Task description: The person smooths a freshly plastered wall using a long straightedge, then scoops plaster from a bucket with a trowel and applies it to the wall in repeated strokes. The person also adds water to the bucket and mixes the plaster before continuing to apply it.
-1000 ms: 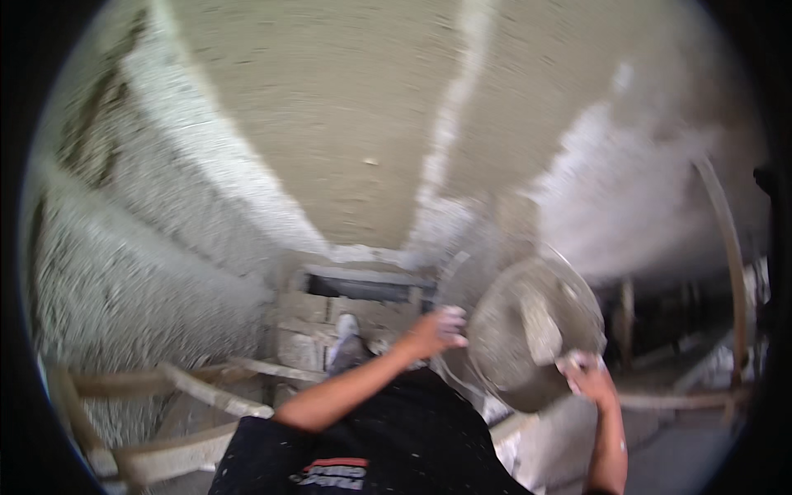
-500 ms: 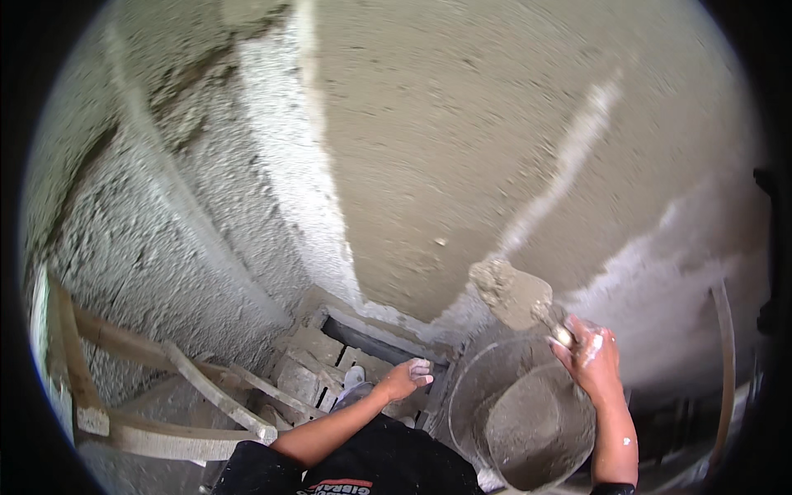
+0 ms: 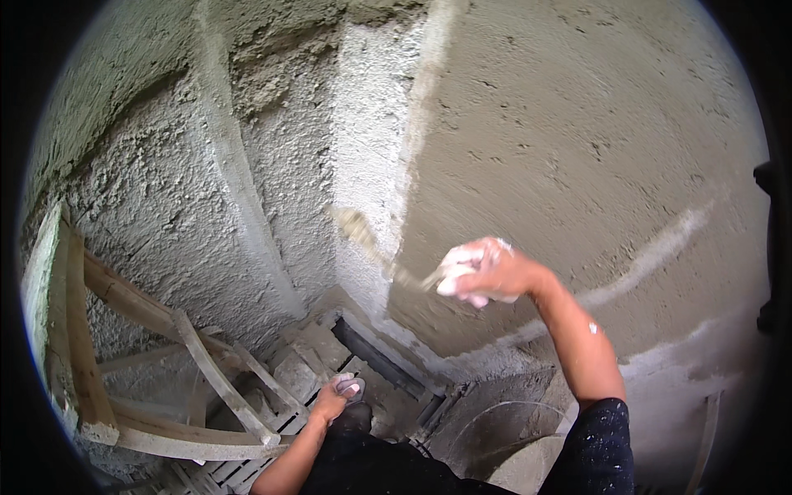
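My right hand is raised in front of the wall corner, its fingers wrapped around the handle of a trowel. The blade points left and is smeared by motion. At its tip a lump of wet mortar shows, blurred, before the pale unplastered strip; I cannot tell whether it touches the wall. Low down, my left hand is loosely closed above the blocks, its palm hidden. A tub with grey mortar stands below my right arm, which partly covers it.
Smoothed plaster covers the right wall; the left wall is rough with a vertical smooth band. Wooden beams stand at lower left. Blocks and a dark trough-like gap lie at the foot of the corner.
My right hand has swung up and left from above the tub, carrying the mortar-loaded trowel to the corner. My left hand has moved left and slightly down. The view has turned left.
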Tool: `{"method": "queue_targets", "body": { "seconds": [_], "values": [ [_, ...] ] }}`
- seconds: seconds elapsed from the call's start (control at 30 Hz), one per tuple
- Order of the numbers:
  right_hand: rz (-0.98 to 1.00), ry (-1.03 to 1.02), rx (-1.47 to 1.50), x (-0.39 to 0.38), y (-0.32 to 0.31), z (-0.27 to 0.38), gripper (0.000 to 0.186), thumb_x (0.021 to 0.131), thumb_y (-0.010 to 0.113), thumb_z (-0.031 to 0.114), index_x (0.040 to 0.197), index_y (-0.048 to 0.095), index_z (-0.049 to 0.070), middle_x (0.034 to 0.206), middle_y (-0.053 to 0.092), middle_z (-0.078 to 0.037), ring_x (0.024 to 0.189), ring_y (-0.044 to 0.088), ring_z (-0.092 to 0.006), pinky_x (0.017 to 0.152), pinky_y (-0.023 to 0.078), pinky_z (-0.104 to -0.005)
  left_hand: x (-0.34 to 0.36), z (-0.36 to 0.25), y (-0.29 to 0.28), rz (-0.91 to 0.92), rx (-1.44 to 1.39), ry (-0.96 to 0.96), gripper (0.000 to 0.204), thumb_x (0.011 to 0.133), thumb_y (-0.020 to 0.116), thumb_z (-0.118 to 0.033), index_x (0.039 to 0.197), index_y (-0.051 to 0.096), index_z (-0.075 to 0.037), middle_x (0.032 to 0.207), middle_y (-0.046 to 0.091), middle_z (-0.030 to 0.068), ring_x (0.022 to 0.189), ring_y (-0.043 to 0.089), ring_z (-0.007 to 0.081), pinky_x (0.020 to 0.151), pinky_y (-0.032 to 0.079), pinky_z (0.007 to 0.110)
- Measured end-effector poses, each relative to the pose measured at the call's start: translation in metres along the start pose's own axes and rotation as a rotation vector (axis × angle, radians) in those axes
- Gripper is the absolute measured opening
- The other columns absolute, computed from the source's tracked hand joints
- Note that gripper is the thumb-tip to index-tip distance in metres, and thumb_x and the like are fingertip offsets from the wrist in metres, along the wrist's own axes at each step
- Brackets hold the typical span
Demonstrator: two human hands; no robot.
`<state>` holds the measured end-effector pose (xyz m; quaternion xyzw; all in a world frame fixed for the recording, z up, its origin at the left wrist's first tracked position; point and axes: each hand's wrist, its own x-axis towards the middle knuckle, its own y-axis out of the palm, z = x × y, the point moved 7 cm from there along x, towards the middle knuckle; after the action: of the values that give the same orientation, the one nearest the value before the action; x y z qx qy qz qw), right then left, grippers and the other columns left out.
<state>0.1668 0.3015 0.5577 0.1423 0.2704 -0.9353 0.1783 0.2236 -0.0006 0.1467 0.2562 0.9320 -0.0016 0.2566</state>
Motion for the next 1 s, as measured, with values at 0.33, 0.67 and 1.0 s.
{"method": "queue_targets", "body": {
  "seconds": [0.33, 0.67, 1.0],
  "values": [
    [-0.902, -0.091, -0.296, -0.067, -0.147, 0.083, 0.023, 0.096, 0.069, 0.029, 0.102, 0.070, 0.007, 0.064, 0.060, 0.002, 0.049, 0.055, -0.0049, 0.040, 0.044, -0.0222, 0.010, -0.003, 0.004, -0.021, -0.003, -0.058, 0.043, 0.095, 0.070, -0.010, 0.133, 0.056, 0.003, 0.125, 0.068, 0.0109, 0.116, 0.064, 0.0167, 0.102, 0.048, 0.029],
    [-0.629, 0.250, -0.556, 0.073, -0.119, -0.018, 0.035, 0.094, 0.073, 0.033, 0.108, 0.068, 0.001, 0.067, 0.062, -0.001, 0.050, 0.055, -0.0096, 0.045, 0.046, -0.0283, 0.042, -0.001, 0.034, 0.109, -0.021, 0.009, 0.048, 0.094, 0.072, -0.015, 0.135, 0.054, 0.003, 0.124, 0.068, 0.0104, 0.117, 0.063, 0.0172, 0.103, 0.049, 0.030],
    [-0.782, 0.239, -0.524, 0.003, -0.176, 0.061, 0.028, 0.094, 0.072, 0.032, 0.097, 0.073, 0.004, 0.063, 0.057, 0.001, 0.050, 0.053, -0.0069, 0.042, 0.042, -0.0283, 0.030, 0.005, 0.011, 0.029, 0.039, -0.013, 0.045, 0.093, 0.074, -0.016, 0.131, 0.058, 0.002, 0.122, 0.069, 0.0114, 0.114, 0.065, 0.0185, 0.102, 0.050, 0.030]
  ]
}}
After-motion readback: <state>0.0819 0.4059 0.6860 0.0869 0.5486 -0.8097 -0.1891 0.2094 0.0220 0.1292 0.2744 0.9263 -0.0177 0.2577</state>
